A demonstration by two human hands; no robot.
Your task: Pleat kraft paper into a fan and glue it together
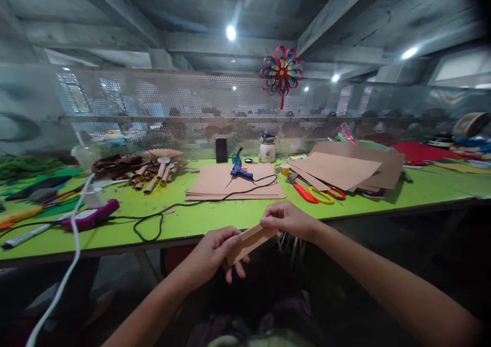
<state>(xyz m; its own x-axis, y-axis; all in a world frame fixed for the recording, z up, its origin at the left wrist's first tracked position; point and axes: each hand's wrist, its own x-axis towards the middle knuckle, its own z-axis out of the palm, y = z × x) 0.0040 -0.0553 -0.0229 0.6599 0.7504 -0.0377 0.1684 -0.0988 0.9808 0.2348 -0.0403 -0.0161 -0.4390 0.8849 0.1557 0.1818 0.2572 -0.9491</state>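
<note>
Both of my hands grip a narrow folded strip of tan paper (251,240) in front of the green table's near edge (172,237). My left hand (217,255) pinches the strip's lower left end, fingers curled round it. My right hand (289,220) pinches its upper right end. The strip slants up to the right, above my lap.
On the table lie a flat tan sheet (215,183) with a blue glue gun (240,171) and its black cord, scissors with red and yellow handles (316,193), a stack of brown card (345,169), rolled paper tubes (153,175), a pink device (92,216). A mesh screen stands behind, with a paper pinwheel (281,73) hanging above it.
</note>
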